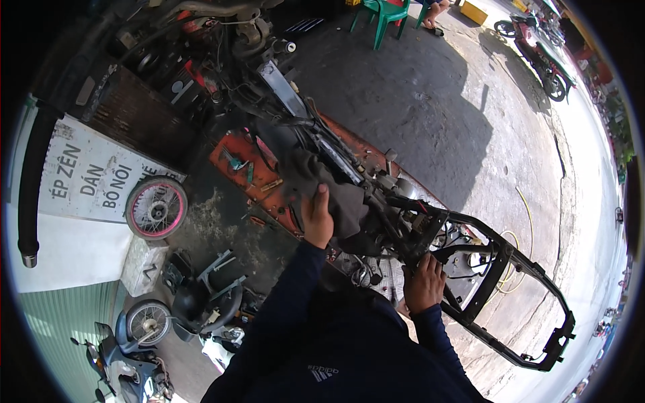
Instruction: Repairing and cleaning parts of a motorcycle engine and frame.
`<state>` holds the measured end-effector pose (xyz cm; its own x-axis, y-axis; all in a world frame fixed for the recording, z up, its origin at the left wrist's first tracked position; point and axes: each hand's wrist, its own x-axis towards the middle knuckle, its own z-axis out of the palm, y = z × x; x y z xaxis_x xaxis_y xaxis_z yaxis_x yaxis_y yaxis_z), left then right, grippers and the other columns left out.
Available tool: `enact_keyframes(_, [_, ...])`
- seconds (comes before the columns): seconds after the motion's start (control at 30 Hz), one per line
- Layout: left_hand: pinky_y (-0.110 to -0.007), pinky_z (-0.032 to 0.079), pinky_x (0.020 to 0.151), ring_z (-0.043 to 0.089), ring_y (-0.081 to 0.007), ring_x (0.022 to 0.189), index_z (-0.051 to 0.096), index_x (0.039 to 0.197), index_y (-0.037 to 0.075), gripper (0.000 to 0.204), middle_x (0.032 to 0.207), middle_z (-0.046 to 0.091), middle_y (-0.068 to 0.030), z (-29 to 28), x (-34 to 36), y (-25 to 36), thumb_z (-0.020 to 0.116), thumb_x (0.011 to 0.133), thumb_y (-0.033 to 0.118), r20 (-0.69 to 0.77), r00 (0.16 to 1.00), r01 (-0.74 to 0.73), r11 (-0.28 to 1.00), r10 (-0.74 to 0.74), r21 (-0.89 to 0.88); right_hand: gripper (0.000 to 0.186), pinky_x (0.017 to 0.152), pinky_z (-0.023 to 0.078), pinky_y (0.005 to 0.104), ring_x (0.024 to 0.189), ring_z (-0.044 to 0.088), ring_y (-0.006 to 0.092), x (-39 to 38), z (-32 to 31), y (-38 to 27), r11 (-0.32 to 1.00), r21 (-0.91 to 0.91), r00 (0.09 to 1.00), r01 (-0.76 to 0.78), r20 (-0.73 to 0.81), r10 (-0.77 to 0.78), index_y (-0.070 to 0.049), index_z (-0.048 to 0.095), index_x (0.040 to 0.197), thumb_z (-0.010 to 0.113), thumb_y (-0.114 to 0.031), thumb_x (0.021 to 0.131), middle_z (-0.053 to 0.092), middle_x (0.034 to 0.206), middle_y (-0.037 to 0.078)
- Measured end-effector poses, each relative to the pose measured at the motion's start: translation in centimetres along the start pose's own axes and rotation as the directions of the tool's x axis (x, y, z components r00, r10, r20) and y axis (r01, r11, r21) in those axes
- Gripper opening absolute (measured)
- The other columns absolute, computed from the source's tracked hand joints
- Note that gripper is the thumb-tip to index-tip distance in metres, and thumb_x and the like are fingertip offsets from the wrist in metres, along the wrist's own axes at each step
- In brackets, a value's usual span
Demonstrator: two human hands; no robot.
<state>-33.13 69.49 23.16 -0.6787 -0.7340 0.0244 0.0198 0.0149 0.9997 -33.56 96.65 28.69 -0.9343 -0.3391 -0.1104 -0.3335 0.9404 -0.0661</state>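
A bare motorcycle frame (500,275) runs from the upper left to the lower right before me. Bunched dark grey cloth (326,185) lies against its middle part. My left hand (317,218) is closed on this cloth with the thumb up; its other fingers are mostly hidden in the folds. Farther right, my right hand (424,283) lies over a black tube of the frame, the fingers bent together around it. Beneath the frame is an orange lift platform (232,154) with small tools on it, and a patterned metal plate (393,279) shows between my arms.
At the left, a wheel with a pink rim (156,208) leans by a white sign board (87,168). Parked motorbikes stand at lower left (127,366) and upper right (537,54). A green plastic chair (381,17) is at the top, near a seated person. A yellow hose (531,221) trails on the ground.
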Motion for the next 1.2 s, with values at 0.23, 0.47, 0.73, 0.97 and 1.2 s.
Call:
enact_keyframes(0.23, [-0.056,0.028,0.11,0.048,-0.0445,0.121,0.053,0.127,-0.003,0.042,0.128,0.054,-0.0247,6.6,-0.1,-5.3,0.056,0.095,0.024,0.327,0.886,-0.464,0.617,0.329,0.636,0.059,0.092,0.043,0.0466,0.111,0.055,0.0352,0.1,0.5,-0.7,0.999,-0.012,0.999,0.031,-0.02,-0.031,0.006,0.049,0.126,0.067,-0.033,0.085,0.058,0.118,0.019])
enact_keyframes(0.47, [-0.047,0.046,0.101,0.056,-0.0329,0.119,0.049,0.138,0.008,0.051,0.134,0.055,-0.0148,-3.3,2.4,6.9,0.054,0.098,0.039,0.082,0.979,0.14,0.324,-0.188,-0.935,0.058,0.093,0.042,0.0476,0.112,0.054,0.0364,-0.1,0.3,0.5,1.0,0.009,1.0,-0.012,-0.01,0.012,0.006,0.049,0.125,0.067,-0.031,0.085,0.057,0.119,0.019])
enact_keyframes(0.73, [-0.047,0.04,0.103,0.055,-0.0387,0.115,0.051,0.126,-0.001,0.042,0.123,0.057,-0.02,-3.0,19.2,12.9,0.054,0.1,0.031,-0.299,0.743,-0.586,0.798,0.599,0.14,0.058,0.09,0.043,0.0479,0.109,0.055,0.0364,-0.1,0.9,-0.1,0.999,0.037,0.999,0.032,0.021,-0.033,0.006,0.048,0.125,0.067,-0.031,0.085,0.057,0.116,0.019])
enact_keyframes(0.97, [-0.057,0.033,0.107,0.048,-0.0435,0.122,0.056,0.12,-0.003,0.045,0.125,0.053,-0.0251,-3.3,15.1,9.9,0.067,0.081,0.017,0.165,0.666,-0.474,0.242,0.727,0.847,0.059,0.089,0.044,0.0467,0.109,0.056,0.0356,0.1,1.2,0.7,1.0,-0.002,1.0,0.005,-0.013,-0.005,0.005,0.049,0.125,0.068,-0.034,0.085,0.058,0.117,0.019])
enact_keyframes(1.2, [-0.052,0.042,0.09,0.046,-0.0403,0.116,0.068,0.101,0.004,0.035,0.127,0.048,-0.0209,-4.1,15.6,15.1,0.074,0.076,0.027,0.103,0.835,-0.241,0.191,0.541,0.952,0.06,0.09,0.045,0.0471,0.109,0.057,0.0358,-0.3,1.6,0.6,0.998,-0.009,0.995,0.065,-0.077,-0.066,0.006,0.049,0.126,0.068,-0.033,0.084,0.058,0.118,0.019])
